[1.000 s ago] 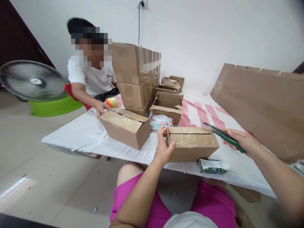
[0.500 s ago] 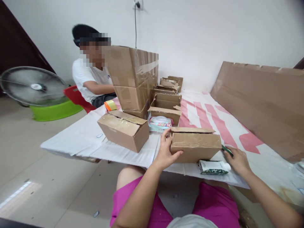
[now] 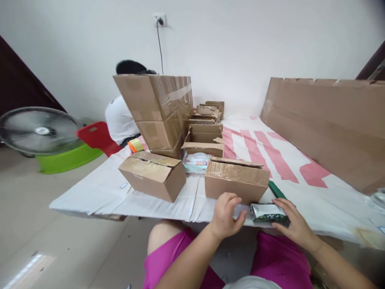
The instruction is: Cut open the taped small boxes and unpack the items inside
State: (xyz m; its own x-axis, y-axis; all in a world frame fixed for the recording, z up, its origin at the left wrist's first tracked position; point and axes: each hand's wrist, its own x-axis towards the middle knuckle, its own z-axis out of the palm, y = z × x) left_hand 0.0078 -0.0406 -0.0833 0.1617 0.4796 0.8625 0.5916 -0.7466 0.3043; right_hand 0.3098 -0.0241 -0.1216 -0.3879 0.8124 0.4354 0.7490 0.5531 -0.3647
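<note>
My left hand [image 3: 227,216] is raised in front of a cardboard box [image 3: 236,181], fingers curled but apart, holding nothing. My right hand [image 3: 293,222] is around the capped end of a small green-and-white carton [image 3: 267,212], which lies on its side at the table's front edge; its cap is hidden by the fingers. Just beyond that hand a green tool [image 3: 277,190] lies on the cloth, beside the box. A second box [image 3: 153,173] rests to the left. Between the two boxes is a pack of wipes [image 3: 197,162].
Stacked taped boxes [image 3: 150,98] stand at the left, partly hiding a person [image 3: 120,118] by a red chair [image 3: 98,136]. Open boxes [image 3: 203,140] form a row behind the wipes. A tape roll [image 3: 136,145], a large cardboard panel [image 3: 327,120] and a fan [image 3: 42,130] are also in view.
My left hand has let go of the box and moved right and down. My right hand has left the green tool and come onto the carton. The person has bent down behind the stack.
</note>
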